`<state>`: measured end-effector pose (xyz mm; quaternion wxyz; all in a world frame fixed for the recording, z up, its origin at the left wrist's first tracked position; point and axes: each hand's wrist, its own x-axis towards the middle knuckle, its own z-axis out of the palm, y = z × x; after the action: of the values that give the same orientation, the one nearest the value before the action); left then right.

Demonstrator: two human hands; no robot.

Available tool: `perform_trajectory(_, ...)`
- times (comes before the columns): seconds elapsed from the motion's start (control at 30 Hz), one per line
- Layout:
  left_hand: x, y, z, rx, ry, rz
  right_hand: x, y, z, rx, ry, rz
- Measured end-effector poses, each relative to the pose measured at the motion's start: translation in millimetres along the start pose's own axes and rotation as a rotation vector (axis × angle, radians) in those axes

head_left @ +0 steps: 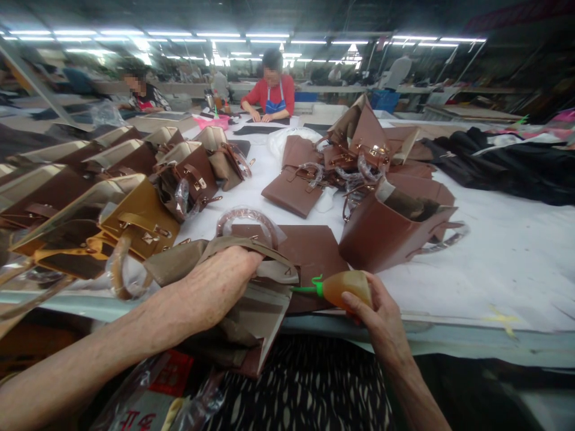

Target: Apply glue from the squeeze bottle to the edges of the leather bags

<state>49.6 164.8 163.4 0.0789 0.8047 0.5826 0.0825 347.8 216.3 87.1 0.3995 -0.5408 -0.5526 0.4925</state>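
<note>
A brown handbag [309,245] lies at the table's front edge, its lining [251,311] pulled out toward me. My left hand [236,272] is closed on the fabric lining near the bag's opening, with the fingertips partly hidden by it. In my right hand [377,305] is a squeeze bottle [345,288] of amber liquid with a green nozzle, held sideways. Its tip points left and meets the edge of the opened bag; whether it touches cannot be made out. A plastic-wrapped handle [247,218] arches up behind my left hand.
An open brown bag [390,227] stands to the right. Behind it is a pile of brown bags [359,143]. Rows of bags, including a mustard one [144,221], fill the left. Black material [512,167] lies far right. A person in red [287,96] works across the table.
</note>
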Motion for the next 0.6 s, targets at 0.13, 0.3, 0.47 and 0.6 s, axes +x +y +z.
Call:
perform_trajectory(0.13,-5.9,7.9,0.0,0.022,-0.014,-0.002,-4.8,-2.4,-1.5,0.016,-0.013,0.032)
perform_trajectory(0.3,-12.4,13.6,1.3,0.008,0.003,0.003,-3.8,0.4,0.2,0.028,-0.011,0.044)
perform_trajectory(0.47,-14.8,18.5,-1.0,-0.013,-0.004,-0.022,-5.3,3.4,-0.7,0.084,-0.027,0.063)
perform_trajectory(0.6,-17.3,19.3,0.9,0.000,0.024,-0.006,-8.7,1.1,-0.2,0.046,-0.040,0.080)
